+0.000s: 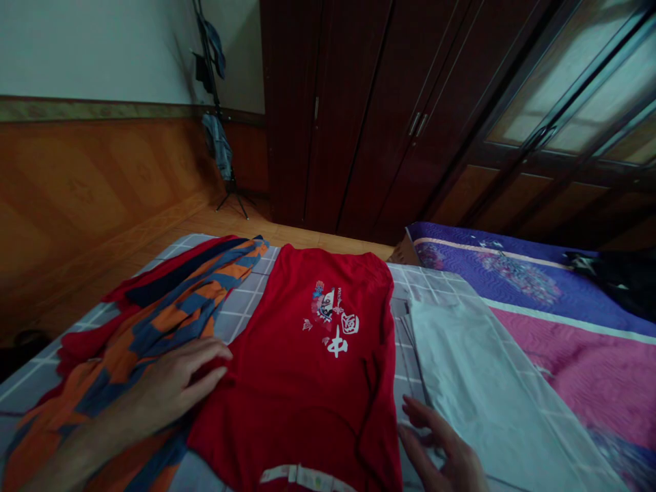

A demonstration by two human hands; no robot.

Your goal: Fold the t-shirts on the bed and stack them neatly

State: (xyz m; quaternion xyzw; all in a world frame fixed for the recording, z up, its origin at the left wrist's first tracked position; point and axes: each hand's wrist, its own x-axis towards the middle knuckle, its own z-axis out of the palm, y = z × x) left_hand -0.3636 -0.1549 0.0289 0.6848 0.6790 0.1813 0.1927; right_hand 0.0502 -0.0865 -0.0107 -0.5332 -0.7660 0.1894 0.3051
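A red shirt [292, 369] with a white and blue print lies flat on the grey checked cloth [246, 301]. Its collar, with a pale label, is at the bottom of the view. My left hand [192, 376] is at the shirt's left edge, fingers slightly bent and parted; whether they pinch the fabric cannot be made out. Beside the shirt's lower right edge, my right hand [443, 447] has its thumb and fingers apart, holding nothing. Left of the shirt lies an orange and blue garment [179, 324], partly under my left forearm.
More red and dark blue clothing [169, 277] lies at the left. Pale folded fabric and a clear bag [471, 376] are at the right, beside a purple and pink bedspread [517, 273]. Dark wardrobes [353, 123] and a coat stand [218, 102] stand behind.
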